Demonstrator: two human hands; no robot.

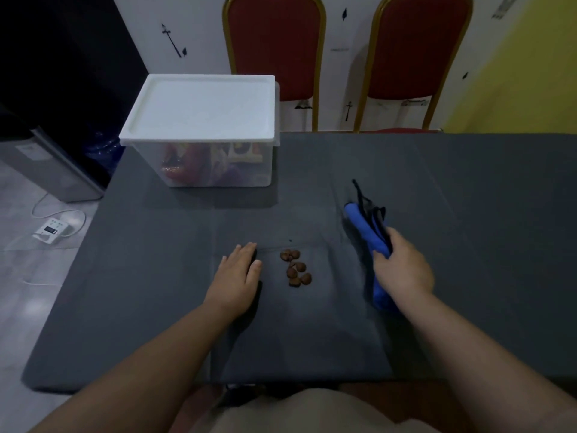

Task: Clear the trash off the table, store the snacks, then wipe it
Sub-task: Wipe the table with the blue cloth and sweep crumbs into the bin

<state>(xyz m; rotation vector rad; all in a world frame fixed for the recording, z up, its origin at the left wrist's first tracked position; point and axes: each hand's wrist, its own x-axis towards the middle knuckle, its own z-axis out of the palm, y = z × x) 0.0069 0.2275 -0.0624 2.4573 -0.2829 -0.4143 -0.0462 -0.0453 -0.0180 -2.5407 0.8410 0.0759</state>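
Gripping blue cloth (368,232), lower part hidden.

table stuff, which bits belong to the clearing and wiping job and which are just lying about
Part of the job:
brown scraps
blue cloth, held in the right hand
lidded snack box
left hand, flat on the grey table

Just lying about:
red chairs
white power strip on the floor

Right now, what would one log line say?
left hand flat on table | right hand holds blue cloth | shells remain | box lidded
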